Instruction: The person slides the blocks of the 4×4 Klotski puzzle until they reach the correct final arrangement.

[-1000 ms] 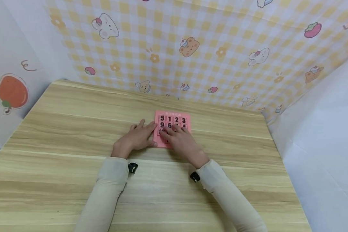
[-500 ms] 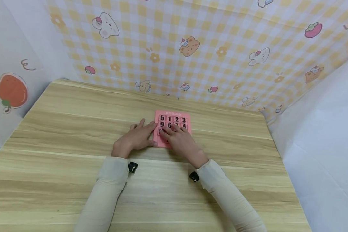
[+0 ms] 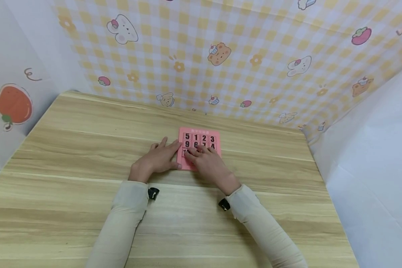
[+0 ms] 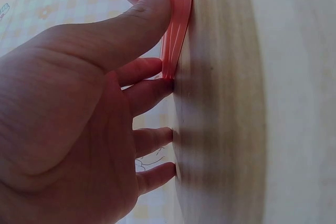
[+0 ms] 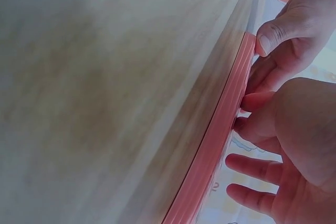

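A pink number sliding puzzle lies flat on the wooden table, its black-numbered tiles showing 5, 1, 2, 3 along the far row. My left hand is spread against its left side. Its thumb rests at the near left corner, and other fingertips meet the side and the tabletop. Over the lower tiles is my right hand, with fingertips on the tiles around the third row. In the right wrist view its thumb and index finger come close together at the puzzle's surface. The hand hides most of the lower right tiles.
The wooden table extends around the puzzle on all sides. Behind it hangs a yellow checked cloth with cartoon prints. White sheets border the left and right sides. A dark band sits at each wrist.
My right fingers have shifted slightly over the lower left tiles, and the tile under them in the bottom row shows less. My left hand stays in place.
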Demonstrator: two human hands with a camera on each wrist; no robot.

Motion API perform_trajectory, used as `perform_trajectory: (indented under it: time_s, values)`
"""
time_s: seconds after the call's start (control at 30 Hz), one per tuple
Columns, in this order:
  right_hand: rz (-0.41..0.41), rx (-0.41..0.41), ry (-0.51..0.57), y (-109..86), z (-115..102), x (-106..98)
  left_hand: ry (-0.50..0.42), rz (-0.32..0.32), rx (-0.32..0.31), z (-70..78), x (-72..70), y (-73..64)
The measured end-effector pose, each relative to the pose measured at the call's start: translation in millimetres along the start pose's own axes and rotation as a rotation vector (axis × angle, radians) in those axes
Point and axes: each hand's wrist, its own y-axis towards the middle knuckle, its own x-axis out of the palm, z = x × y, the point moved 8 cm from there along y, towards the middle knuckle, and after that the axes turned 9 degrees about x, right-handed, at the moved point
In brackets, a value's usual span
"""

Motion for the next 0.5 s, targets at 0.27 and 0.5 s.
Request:
perform_trajectory:
  time_s: [0.27,0.5]
  values:
    - [-0.011,0.001,0.01,-1.4,-0.4,-2.1,-0.003,0.001,0.0,-0.1,-0.4,-0.2]
    - [-0.014,-0.002,0.019,-2.3,-1.0,-2.4,-0.01,-0.001,-0.001,0.8,-0.6,-0.8]
